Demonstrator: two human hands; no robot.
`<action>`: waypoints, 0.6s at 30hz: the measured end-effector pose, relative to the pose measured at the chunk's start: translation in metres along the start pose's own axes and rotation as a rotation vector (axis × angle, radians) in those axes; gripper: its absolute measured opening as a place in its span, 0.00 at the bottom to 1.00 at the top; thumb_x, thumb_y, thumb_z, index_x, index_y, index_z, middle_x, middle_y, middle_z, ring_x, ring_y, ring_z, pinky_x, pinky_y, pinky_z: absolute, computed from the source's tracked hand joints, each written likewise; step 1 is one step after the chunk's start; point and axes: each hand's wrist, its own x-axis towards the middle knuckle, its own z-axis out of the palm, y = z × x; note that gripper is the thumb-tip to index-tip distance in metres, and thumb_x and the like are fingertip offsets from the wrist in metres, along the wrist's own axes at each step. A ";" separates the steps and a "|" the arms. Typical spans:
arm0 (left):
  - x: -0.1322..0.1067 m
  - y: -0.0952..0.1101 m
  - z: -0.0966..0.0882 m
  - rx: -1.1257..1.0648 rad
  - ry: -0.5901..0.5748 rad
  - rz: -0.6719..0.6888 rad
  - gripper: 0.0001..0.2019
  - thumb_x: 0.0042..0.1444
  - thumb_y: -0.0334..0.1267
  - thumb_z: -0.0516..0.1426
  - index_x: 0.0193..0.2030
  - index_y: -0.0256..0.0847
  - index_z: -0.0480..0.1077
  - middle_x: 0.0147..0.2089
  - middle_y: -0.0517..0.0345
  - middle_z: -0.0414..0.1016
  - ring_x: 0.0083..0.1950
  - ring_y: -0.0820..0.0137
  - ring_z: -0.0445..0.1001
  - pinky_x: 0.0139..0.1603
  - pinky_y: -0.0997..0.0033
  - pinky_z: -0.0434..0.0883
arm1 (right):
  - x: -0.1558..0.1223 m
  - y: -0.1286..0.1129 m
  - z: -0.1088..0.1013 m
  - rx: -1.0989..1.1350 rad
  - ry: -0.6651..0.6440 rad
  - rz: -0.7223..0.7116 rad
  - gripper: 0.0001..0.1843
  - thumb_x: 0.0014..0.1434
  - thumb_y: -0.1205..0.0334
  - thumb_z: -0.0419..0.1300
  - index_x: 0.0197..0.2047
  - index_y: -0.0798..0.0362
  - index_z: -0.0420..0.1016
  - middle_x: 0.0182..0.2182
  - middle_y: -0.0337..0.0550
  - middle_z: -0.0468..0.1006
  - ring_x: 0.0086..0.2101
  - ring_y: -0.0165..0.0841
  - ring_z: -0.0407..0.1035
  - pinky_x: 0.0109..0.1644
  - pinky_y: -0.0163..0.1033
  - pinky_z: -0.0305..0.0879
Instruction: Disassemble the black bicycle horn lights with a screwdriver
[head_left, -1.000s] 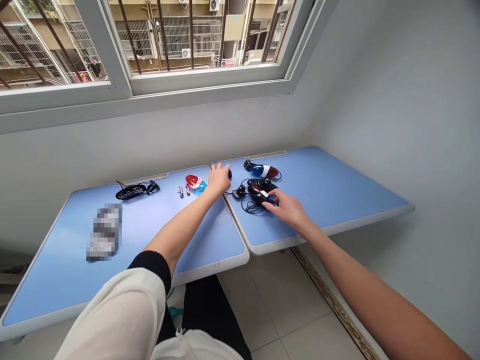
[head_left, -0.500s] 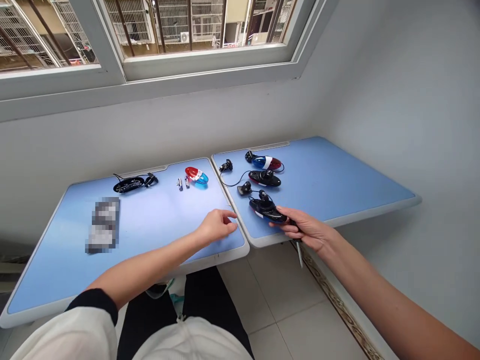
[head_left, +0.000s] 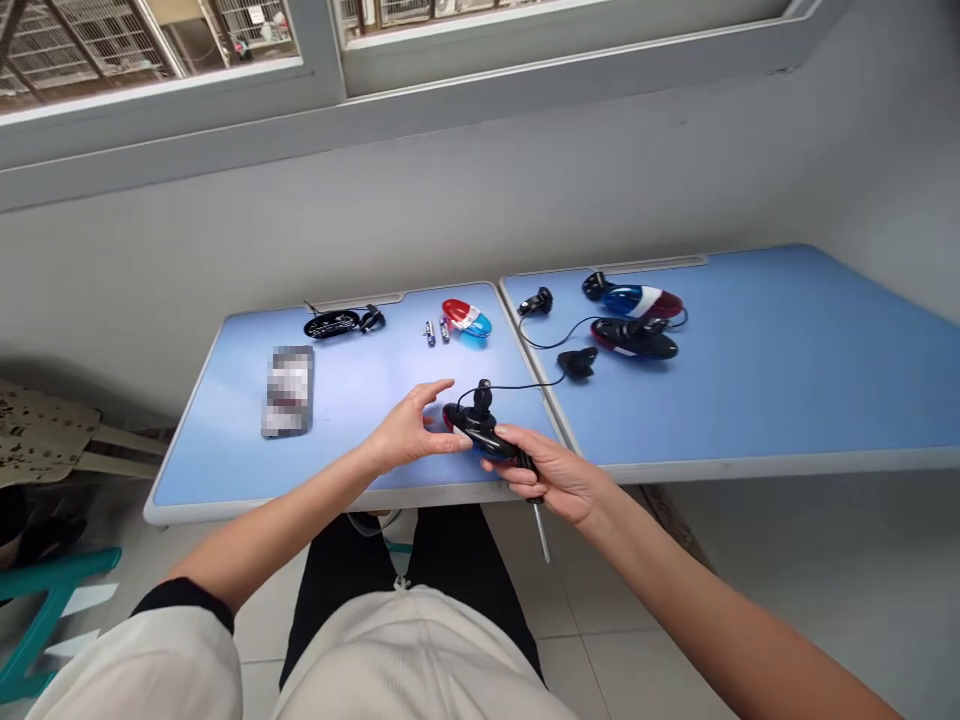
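Note:
My right hand (head_left: 559,475) grips a black oval bicycle siren light (head_left: 484,438), its clamp upward and its coloured lens mostly hidden underneath. The same hand holds a screwdriver (head_left: 541,532), whose shaft points down past the table edge. From the light, a thin cord runs right to a small black button unit (head_left: 577,363) on the right table. My left hand (head_left: 409,428) is beside the light's left end, thumb and fingers apart; the thumb tip is very close to the light, and I cannot tell whether it touches.
On the left table (head_left: 225,430) lie a red-and-blue lens cover (head_left: 466,318), small batteries (head_left: 430,333), a black oval base (head_left: 331,324) and a blurred-out flat object (head_left: 289,392). The right table (head_left: 787,370) holds two more siren lights (head_left: 637,300) and a corded button unit (head_left: 535,302).
My right hand has brought the siren light and screwdriver leftward, from the right table to over the left one. My left hand now reaches the light's end. The view has turned and tilted down.

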 end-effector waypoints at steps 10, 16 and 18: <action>0.041 0.024 0.008 0.185 -0.138 0.067 0.26 0.44 0.27 0.58 0.54 0.37 0.69 0.33 0.57 0.75 0.36 0.70 0.70 0.42 0.67 0.68 | -0.003 0.008 0.022 -0.244 0.000 0.087 0.17 0.52 0.50 0.59 0.36 0.51 0.58 0.18 0.34 0.69 0.14 0.17 0.42 0.16 0.25 0.33; 0.037 0.017 0.004 -0.518 0.252 -0.108 0.23 0.44 0.21 0.53 0.50 0.32 0.67 0.22 0.63 0.70 0.26 0.77 0.64 0.31 0.74 0.62 | -0.010 0.014 0.014 -0.176 0.040 0.141 0.21 0.49 0.47 0.62 0.37 0.51 0.59 0.19 0.34 0.68 0.15 0.16 0.41 0.17 0.25 0.34; 0.026 0.008 -0.009 -0.618 0.385 -0.161 0.22 0.43 0.21 0.53 0.48 0.32 0.67 0.23 0.62 0.71 0.25 0.78 0.63 0.30 0.75 0.60 | -0.006 0.012 0.012 -0.174 0.071 0.145 0.23 0.48 0.47 0.64 0.39 0.50 0.59 0.19 0.35 0.69 0.15 0.16 0.42 0.17 0.25 0.34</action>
